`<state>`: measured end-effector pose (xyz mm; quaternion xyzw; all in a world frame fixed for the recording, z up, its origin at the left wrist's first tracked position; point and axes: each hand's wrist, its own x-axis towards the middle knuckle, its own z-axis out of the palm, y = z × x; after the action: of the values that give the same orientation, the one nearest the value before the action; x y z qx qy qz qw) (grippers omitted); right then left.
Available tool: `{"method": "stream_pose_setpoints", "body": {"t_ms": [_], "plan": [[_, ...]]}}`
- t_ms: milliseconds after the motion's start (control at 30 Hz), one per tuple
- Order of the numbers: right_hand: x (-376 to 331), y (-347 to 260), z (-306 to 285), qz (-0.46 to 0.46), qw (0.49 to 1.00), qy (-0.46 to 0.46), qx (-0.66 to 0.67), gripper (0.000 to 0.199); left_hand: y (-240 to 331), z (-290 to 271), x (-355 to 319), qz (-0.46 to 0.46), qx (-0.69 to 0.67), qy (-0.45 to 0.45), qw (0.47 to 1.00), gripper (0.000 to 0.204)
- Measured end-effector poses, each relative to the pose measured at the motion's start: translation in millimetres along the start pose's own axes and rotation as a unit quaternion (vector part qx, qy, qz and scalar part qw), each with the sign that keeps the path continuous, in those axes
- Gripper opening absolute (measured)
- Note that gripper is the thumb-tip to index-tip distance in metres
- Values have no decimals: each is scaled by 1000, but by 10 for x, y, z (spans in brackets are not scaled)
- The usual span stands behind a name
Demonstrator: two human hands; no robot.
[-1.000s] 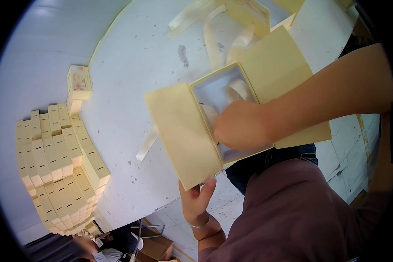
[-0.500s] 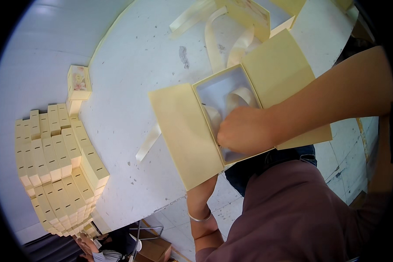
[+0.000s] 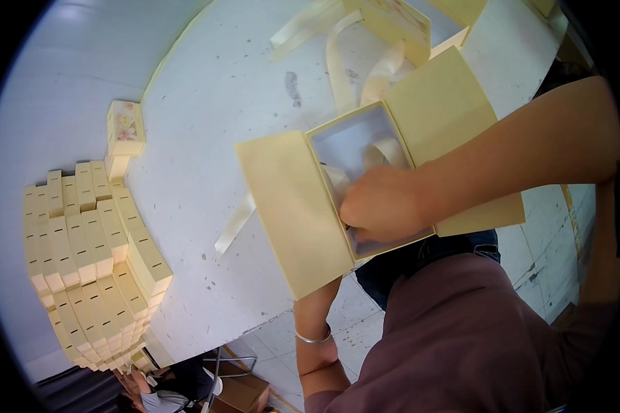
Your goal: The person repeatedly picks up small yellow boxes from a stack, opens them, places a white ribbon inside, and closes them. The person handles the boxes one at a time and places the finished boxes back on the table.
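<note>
A cream gift box (image 3: 300, 213) lies with its two flaps folded out to either side, at the table's near edge. Inside its pale, white-lined tray, a cream ribbon (image 3: 386, 151) curls in a loop. My right hand (image 3: 386, 205) reaches down into the tray, its fingers bent closed against the left inner wall beside the ribbon; what they pinch is hidden. From below, my left hand (image 3: 315, 306) goes under the left flap, and the flap covers its fingers. A loose ribbon end (image 3: 235, 224) sticks out from beneath that flap.
Many cream boxes stand in a stepped stack (image 3: 83, 268) at the left, with a flower-printed box (image 3: 125, 127) behind. Another open box (image 3: 455, 31) with trailing ribbons (image 3: 334, 65) lies at the far side. A person (image 3: 162, 392) is beyond the table's lower left edge (image 3: 255, 327).
My right hand has shifted very slightly within the tray, its fingers still bent at the left inner wall. The box and my left arm stay nearly the same.
</note>
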<state>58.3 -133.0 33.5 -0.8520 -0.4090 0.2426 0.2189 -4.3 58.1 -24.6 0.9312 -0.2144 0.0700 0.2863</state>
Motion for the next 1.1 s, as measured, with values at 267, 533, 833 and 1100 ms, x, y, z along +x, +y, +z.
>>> {"method": "stream_pose_setpoints", "body": {"t_ms": [267,533,833,1100], "plan": [[-396,86,-440,-29,972,231,15,15,-1428,-1027,-580,-329,141,197,913,9],[-265,231,-290,-107,971,23,-213,25,-917,-1205,-355,-192,126,33,973,81],[-301,128,-317,-116,957,-85,-251,57,-505,-413,570,43,73,-156,984,59],[-719,873,-681,97,971,-61,-208,65,-282,460,1127,108,61,-77,989,14]]}}
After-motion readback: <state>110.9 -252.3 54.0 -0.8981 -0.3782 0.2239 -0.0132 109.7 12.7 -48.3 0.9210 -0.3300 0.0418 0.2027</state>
